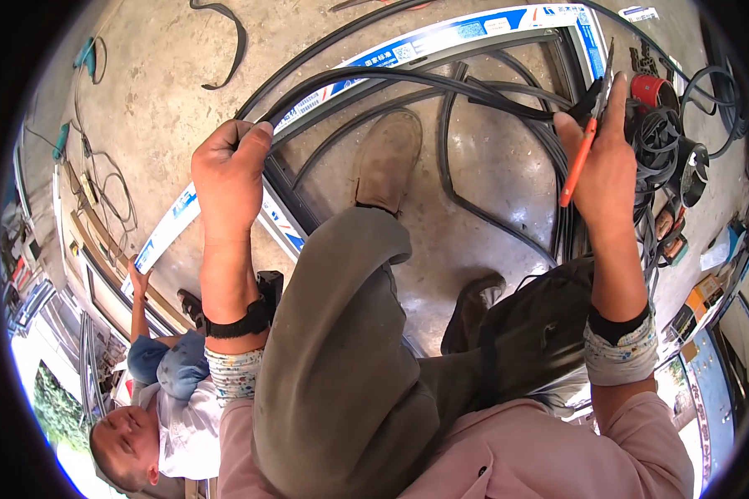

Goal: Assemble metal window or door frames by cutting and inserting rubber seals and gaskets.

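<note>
My left hand (pixel 231 170) is closed, thumb pressed against the curled fingers, on a black rubber strip (pixel 366 73). From there the strip arcs to the right, over a dark metal frame (pixel 449 37) covered with blue-and-white protective film, and reaches my other hand. My right hand (pixel 603 170) grips scissors with an orange handle (pixel 579 162), blades pointing away from me. Its index finger lies stretched along the blades, and the strip's far part passes by the thumb. Whether the right fingers also pinch the strip cannot be made out.
More black strips (pixel 445 158) loop across the concrete floor around my shoes (pixel 389 158). A bundle of dark strips (pixel 653 145) and a red roll (pixel 653 90) lie at right. At lower left another person's hand (pixel 138 279) holds a film-covered bar (pixel 165 233). Cables and tools (pixel 61 141) lie far left.
</note>
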{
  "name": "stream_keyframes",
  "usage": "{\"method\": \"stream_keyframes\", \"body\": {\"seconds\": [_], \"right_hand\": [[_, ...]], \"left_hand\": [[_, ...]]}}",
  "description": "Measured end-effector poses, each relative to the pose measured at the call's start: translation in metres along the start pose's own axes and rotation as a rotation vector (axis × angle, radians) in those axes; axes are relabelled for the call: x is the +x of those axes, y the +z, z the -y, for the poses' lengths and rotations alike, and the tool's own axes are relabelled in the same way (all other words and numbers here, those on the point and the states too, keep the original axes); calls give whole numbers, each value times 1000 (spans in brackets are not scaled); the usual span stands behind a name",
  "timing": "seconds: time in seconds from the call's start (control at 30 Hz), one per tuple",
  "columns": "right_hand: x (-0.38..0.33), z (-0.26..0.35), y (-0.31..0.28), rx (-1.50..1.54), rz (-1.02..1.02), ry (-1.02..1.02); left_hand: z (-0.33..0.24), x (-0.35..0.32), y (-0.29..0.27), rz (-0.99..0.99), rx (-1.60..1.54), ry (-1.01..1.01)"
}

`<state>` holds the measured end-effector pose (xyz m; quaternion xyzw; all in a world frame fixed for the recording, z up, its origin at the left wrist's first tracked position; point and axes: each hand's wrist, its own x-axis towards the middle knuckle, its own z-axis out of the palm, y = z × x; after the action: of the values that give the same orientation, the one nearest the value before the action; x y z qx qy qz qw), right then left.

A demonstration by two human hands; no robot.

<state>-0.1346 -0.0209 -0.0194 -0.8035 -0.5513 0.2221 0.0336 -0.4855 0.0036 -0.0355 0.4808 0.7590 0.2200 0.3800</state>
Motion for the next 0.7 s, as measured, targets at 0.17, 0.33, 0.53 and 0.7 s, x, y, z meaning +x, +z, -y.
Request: {"method": "stream_keyframes", "body": {"seconds": [0.17,0.33,0.53,0.7], "right_hand": [[9,-13,-10,-131,227,-112],[2,-1,-11,8,270,-77],[-25,36,28,541,693,-471],[-21,81,67,691,992,-404]], "left_hand": [[1,2,-3,-43,-27,-75],[-3,7,-19,-22,-269,-126],[-23,-9,0,64,-352,-109],[-34,-17,13,97,-368,-93]]}}
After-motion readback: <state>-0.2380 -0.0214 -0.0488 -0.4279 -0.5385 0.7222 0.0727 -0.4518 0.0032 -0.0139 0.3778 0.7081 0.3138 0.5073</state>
